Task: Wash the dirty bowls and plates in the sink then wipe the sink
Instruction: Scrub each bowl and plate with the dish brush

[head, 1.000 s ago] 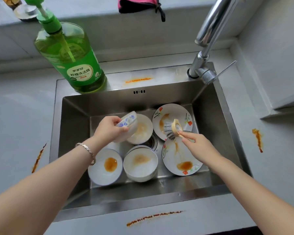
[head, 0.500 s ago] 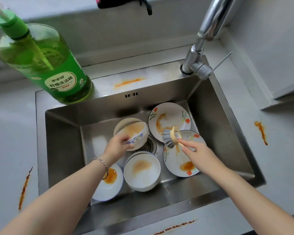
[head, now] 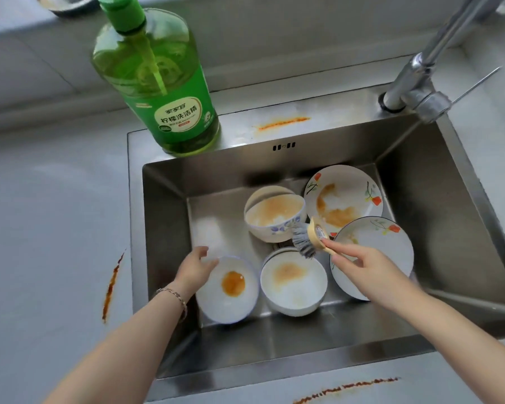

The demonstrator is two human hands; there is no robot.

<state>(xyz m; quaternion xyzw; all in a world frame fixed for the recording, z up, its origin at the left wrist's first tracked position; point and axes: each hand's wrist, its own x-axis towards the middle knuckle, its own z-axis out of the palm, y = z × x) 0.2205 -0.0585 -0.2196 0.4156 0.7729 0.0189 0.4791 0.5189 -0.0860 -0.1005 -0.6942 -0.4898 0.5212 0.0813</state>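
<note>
The sink (head: 449, 182) holds the dirty plates at about 2 o'clock and the bowls in the middle and at 7 o'clock. The open left hand (head: 194, 271) touches the rim of the near-left bowl (head: 228, 290); it should grip it firmly and tip it up. The right hand (head: 362, 268) pinches the brush (head: 311, 239), ready to rub the brown spot round and round.

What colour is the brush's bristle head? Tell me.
Grey bristles on the dish brush, set in a pale tan wooden base; the head view shows it clearly, held in the right hand.
</note>
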